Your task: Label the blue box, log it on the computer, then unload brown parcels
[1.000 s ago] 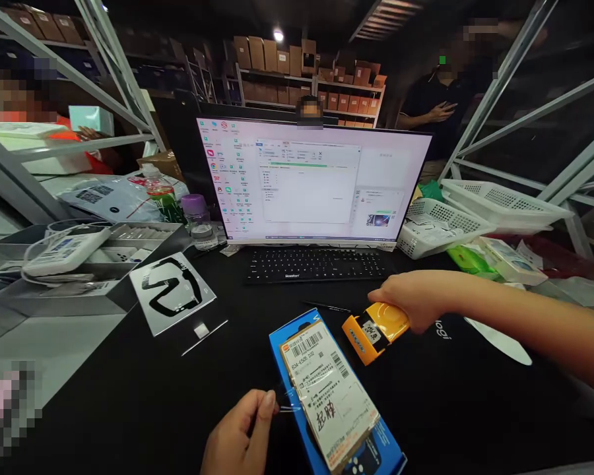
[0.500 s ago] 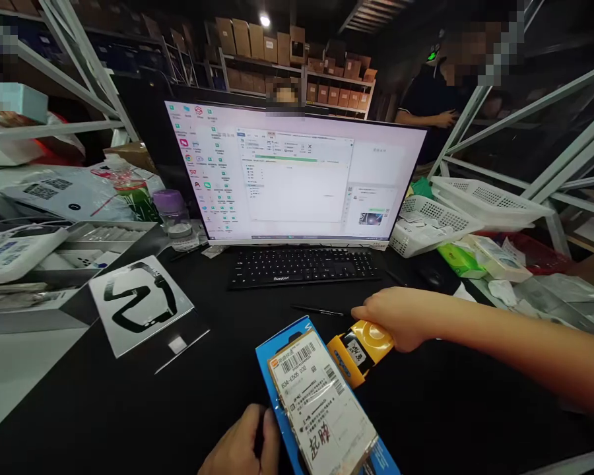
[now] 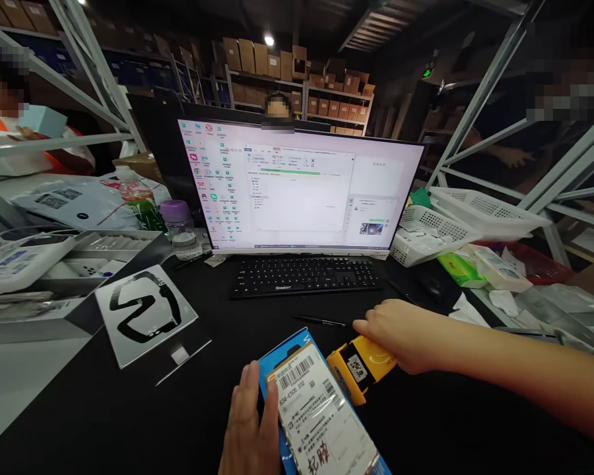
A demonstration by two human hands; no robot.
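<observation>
While the left hand (image 3: pixel 251 422) lies along the left long side of the blue box (image 3: pixel 297 338), fingers straight and close together, thumb spread away at the label's edge, the right hand (image 3: pixel 393 335) has its fingers curled round the yellow item (image 3: pixel 372 357); underside of that grip hidden. Box lies slantwise on the black tabletop (image 3: pixel 168 429), nearer than the keyboard (image 3: pixel 307 276), near end cut off by frame. Yellow item just beside its right edge, contact can't be told. Handling, judged: box probably light, thin stiff card, could dent if squeezed; clear film glints over the label, so top face likely slick. Best hold: both long sides, about mid-length. Yellow item seems hard, smooth plastic, rigid, easy one-handed; take it round the body. Writing: shipping label (image 3: pixel 317 409) on brown backing, barcode up top, "634-E505 D32" below, Chinese print too small, dark reddish handwriting lower down, not read with certainty. White letter, maybe W, at box's far corner. Yellow item's white sticker: dark marks, unread. Keyboard says "Bosston", apparently. Monitor (image 3: pixel 301 198) text too fine. QR codes on plastic bag (image 3: pixel 79 204), far left.
</observation>
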